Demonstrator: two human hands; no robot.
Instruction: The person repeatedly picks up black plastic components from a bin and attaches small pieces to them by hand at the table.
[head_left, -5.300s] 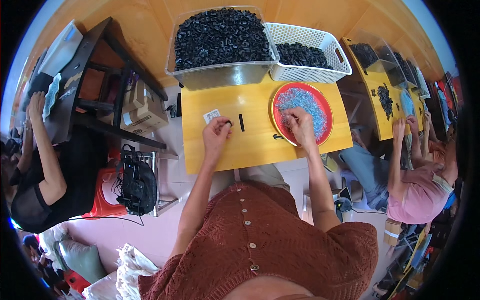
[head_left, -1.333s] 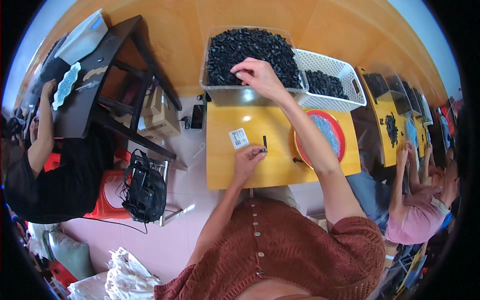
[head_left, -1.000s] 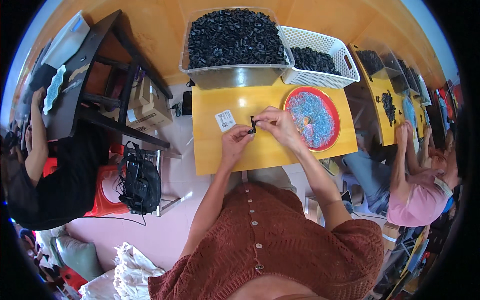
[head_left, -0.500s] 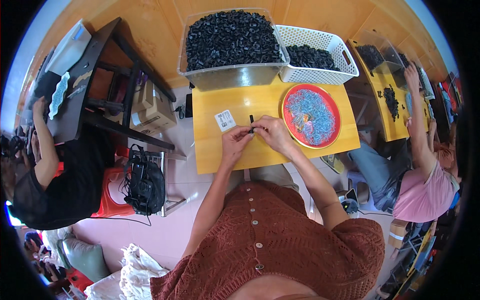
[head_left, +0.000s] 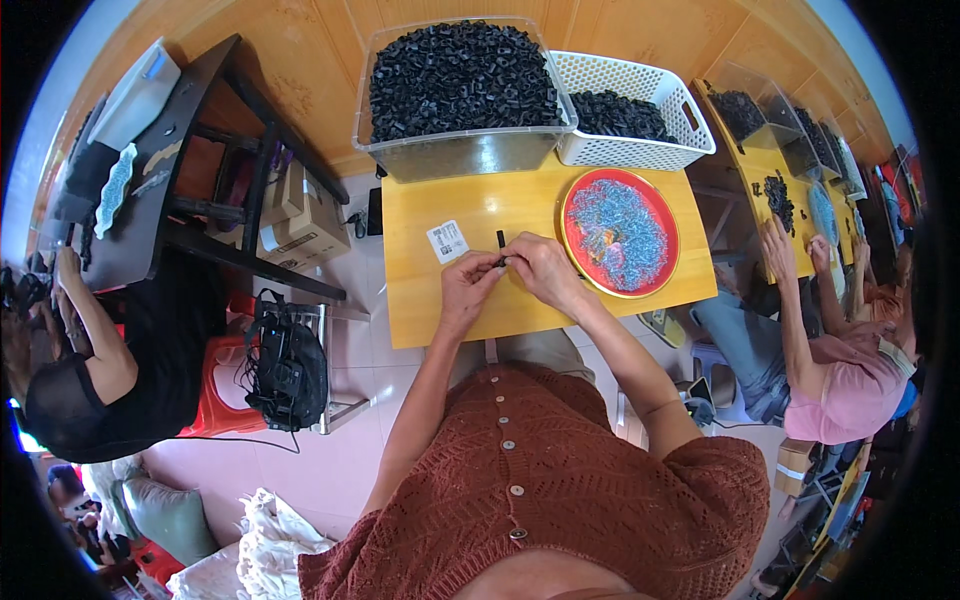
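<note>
Over the front of the yellow table, my left hand (head_left: pixel 468 286) and my right hand (head_left: pixel 542 266) meet fingertip to fingertip. Both are closed in a pinch around a small black plastic part (head_left: pixel 501 241), whose narrow upper end sticks up between them. Fingers hide its lower end. Just right of my right hand stands a round red tray (head_left: pixel 568 236) with a gold rim, holding a heap of small, shiny silvery-blue pieces (head_left: pixel 625 225). A white printed card (head_left: pixel 447 241) lies flat on the table, beyond my left hand.
A clear bin (head_left: pixel 462 155) heaped with black parts stands at the table's (head_left: pixel 420 200) far edge, beside a white perforated basket (head_left: pixel 640 152) of similar parts. Co-workers sit at a dark table (head_left: pixel 150 210) on the left and a yellow table (head_left: pixel 790 262) on the right. A black bag (head_left: pixel 288 360) sits left.
My hands stay pinched together in nearly the same place. At right, the co-worker in pink has lowered a reaching arm from the bins to the tabletop. The left co-worker's arm has shifted too.
</note>
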